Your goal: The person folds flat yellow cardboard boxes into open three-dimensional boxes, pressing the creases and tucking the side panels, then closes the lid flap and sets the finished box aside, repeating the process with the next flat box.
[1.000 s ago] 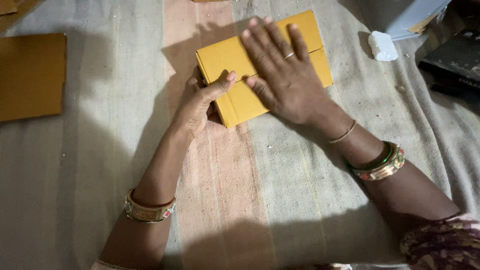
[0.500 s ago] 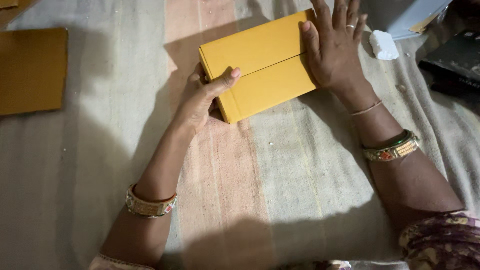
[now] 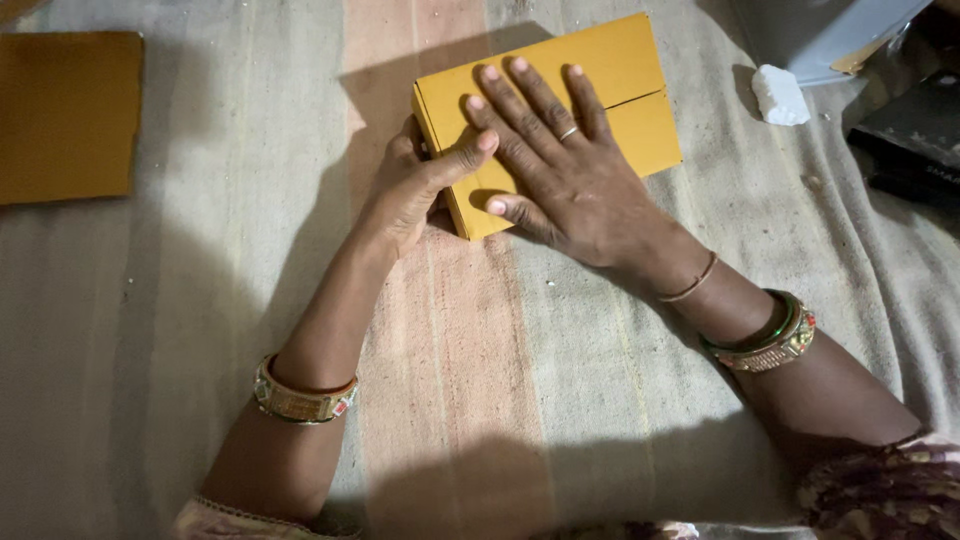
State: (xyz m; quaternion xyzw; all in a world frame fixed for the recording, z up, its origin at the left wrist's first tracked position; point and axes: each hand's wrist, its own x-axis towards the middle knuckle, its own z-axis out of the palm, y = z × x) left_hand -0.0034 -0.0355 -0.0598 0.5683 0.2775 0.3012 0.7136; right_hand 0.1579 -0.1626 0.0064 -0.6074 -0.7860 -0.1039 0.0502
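The right hand [image 3: 565,180] lies flat and open on top of the yellow cardboard box [image 3: 620,85], palm down, fingers spread and pointing up and to the left across the lid, the thumb stretched out along the box's near edge. A thin ring shows on one finger, and a slim bangle and a broader green-and-gold bangle [image 3: 765,345] sit on the wrist and forearm, which comes in from the lower right. The left hand [image 3: 415,185] is curled against the box's left end, its thumb laid over the top near the corner and the other fingers tucked at the side, so it grips that end loosely. Its forearm runs in from the lower left with a gold bangle [image 3: 300,395] at the wrist.

The box rests on a striped cloth [image 3: 560,380], tilted a little, with a seam across its lid; its right half stands clear of both hands. Well apart to the left lies a flat yellow cardboard sheet [image 3: 65,115]. Beyond the box to the right sits a small white lump [image 3: 780,97].
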